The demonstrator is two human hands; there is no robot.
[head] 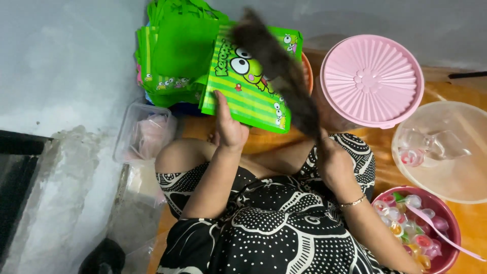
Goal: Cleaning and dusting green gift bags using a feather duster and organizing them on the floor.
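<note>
**Hands at the green striped bag**

Left hand (229, 129) grips the lower edge of a green striped fabric gift bag with a cartoon frog print (248, 91), fingers clamped on it, thumb up its face. Right hand (332, 162) sits just right of the bag; whether it is closed I cannot tell. Behind lies a stack of matching green bags (175, 56). Right: a round pink ribbed plastic lid (373, 78) and a maroon bowl of jelly cups (454, 228).
</note>
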